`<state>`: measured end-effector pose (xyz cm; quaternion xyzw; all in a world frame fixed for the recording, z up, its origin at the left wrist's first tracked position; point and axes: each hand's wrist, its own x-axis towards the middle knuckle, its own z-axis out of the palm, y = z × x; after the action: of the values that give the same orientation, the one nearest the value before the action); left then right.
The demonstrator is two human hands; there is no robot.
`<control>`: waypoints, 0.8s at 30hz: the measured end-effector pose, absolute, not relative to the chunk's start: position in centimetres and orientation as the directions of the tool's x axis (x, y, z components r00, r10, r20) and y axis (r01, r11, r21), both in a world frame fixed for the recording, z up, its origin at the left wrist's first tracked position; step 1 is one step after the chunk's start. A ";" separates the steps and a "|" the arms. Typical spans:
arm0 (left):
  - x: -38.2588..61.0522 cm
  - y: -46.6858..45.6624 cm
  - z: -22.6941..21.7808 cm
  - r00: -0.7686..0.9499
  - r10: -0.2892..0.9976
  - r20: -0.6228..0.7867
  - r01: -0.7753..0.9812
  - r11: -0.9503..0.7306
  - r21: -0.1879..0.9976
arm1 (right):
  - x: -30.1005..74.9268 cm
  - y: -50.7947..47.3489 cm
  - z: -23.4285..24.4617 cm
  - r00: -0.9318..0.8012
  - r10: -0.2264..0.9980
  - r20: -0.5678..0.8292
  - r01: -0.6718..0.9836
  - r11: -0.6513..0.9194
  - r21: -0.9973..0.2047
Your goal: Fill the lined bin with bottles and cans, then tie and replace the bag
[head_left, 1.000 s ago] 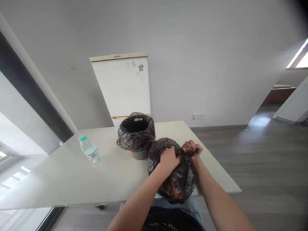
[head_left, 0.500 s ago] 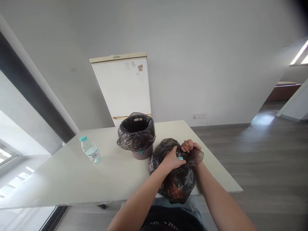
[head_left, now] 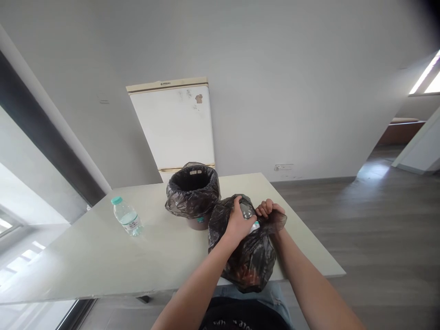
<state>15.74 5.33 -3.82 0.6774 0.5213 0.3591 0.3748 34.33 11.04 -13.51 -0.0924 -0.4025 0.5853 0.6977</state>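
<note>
A full black garbage bag [head_left: 252, 263] rests at the near right of the table, with something reddish showing through its thin film. My left hand [head_left: 239, 222] is closed round a clear plastic bottle [head_left: 246, 211] at the bag's mouth; a bit of white and teal label shows, and the rest is hidden. My right hand [head_left: 268, 208] pinches the gathered edge of the bag on the right. Just behind the bag stands a trash can [head_left: 197, 223] lined with another black bag [head_left: 192, 201], its mouth open.
An upright water bottle [head_left: 127, 217] with a teal cap and some water in it is on the left of the pale table [head_left: 165, 266]. A white fridge [head_left: 175, 128] stands beyond the far edge, against the grey wall [head_left: 292, 91].
My left hand has shifted slightly left and up, and more of the clear bottle now shows out of the bag's mouth. My right hand keeps its grip on the bag's edge.
</note>
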 end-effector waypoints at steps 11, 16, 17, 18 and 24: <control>11.2 0.7 3.3 0.395 0.905 0.159 0.467 -0.347 0.813 | 32.6 8.9 -11.3 0.107 0.924 0.368 -0.759 0.315 -0.570; 10.1 1.0 4.3 0.366 0.907 0.207 0.448 -0.367 0.815 | 32.5 9.2 -11.2 0.092 0.934 0.345 -0.767 0.287 -0.573; 9.9 1.1 4.3 0.355 0.908 0.222 0.455 -0.375 0.808 | 32.5 9.4 -11.3 0.082 0.936 0.342 -0.767 0.279 -0.578; 9.8 1.2 4.3 0.349 0.909 0.230 0.466 -0.381 0.799 | 32.5 9.5 -11.3 0.077 0.937 0.340 -0.766 0.274 -0.581; 9.6 1.5 3.9 0.333 0.908 0.255 0.514 -0.401 0.758 | 32.4 9.8 -11.6 0.034 0.932 0.362 -0.725 0.272 -0.633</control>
<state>9.58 1.51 3.92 0.7641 0.4651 0.3420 0.2880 32.42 9.77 -11.63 -0.1387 -0.3721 0.5872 0.7054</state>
